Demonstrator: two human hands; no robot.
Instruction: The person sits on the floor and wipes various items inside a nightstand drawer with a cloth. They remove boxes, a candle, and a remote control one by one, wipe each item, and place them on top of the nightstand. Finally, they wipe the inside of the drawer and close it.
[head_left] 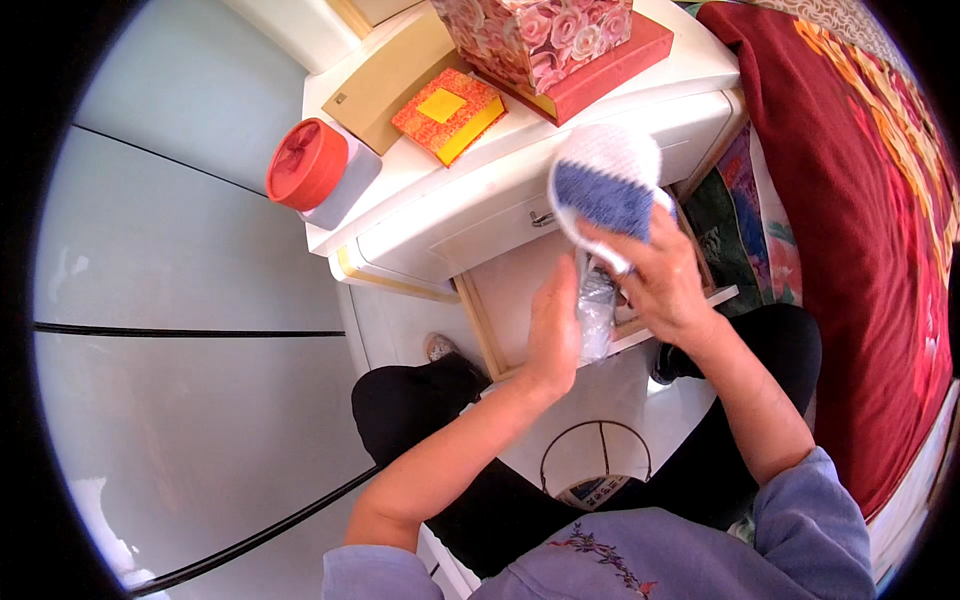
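My right hand [665, 275] is closed round the lower part of a blue and white knitted piece [608, 190] with a rounded top; I cannot make out its exact kind. Just below it, a crumpled clear plastic wrapping [597, 312] shows between my hands. My left hand [556, 325] presses against the plastic from the left, thumb side up, its other fingers mostly hidden. Both hands are above a pulled-out drawer [500, 310] with pale wooden sides. What the plastic covers is hard to see.
On the white cabinet [410, 190] stand a red round-lidded box [308, 165], an orange and yellow box [450, 115] and a rose-patterned box [545, 40]. A red bedspread [840, 250] lies at right, glossy panels [190, 250] at left. A wire-framed round object [597, 458] sits between my legs.
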